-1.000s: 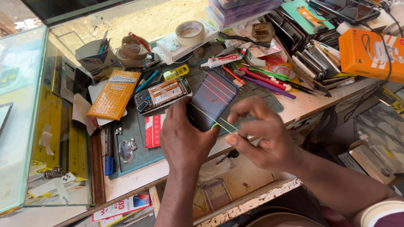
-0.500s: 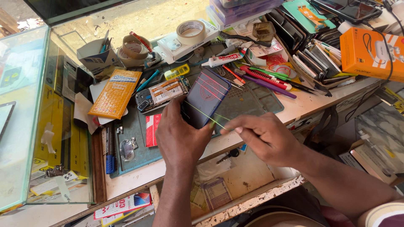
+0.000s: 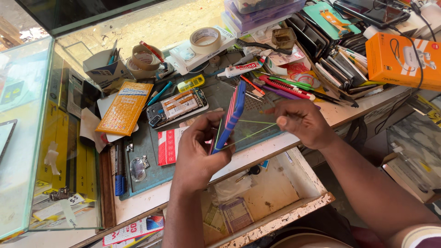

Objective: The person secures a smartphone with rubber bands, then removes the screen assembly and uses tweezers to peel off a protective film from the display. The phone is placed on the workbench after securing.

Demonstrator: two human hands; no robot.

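My left hand [image 3: 197, 148] holds a smartphone [image 3: 232, 114] upright and edge-on, so its blue and red side faces me. A thin green rubber band [image 3: 255, 128] is looped around the phone and stretched out to the right. My right hand [image 3: 298, 121] pinches the band's far end between thumb and fingers, a hand's width from the phone. Both hands hover over the green work mat [image 3: 142, 158] at the bench's front edge.
An opened phone [image 3: 177, 106] and a yellow packet [image 3: 124, 108] lie on the mat's left. Tape rolls [image 3: 205, 40], a glue tube [image 3: 239, 70], pens and tools crowd the back. An orange box [image 3: 404, 59] sits right, a glass case [image 3: 27, 138] left, an open drawer [image 3: 275, 195] below.
My left hand has turned the phone from back-facing to edge-on. My right hand has drawn the green band out to the right, stretching it away from the phone.
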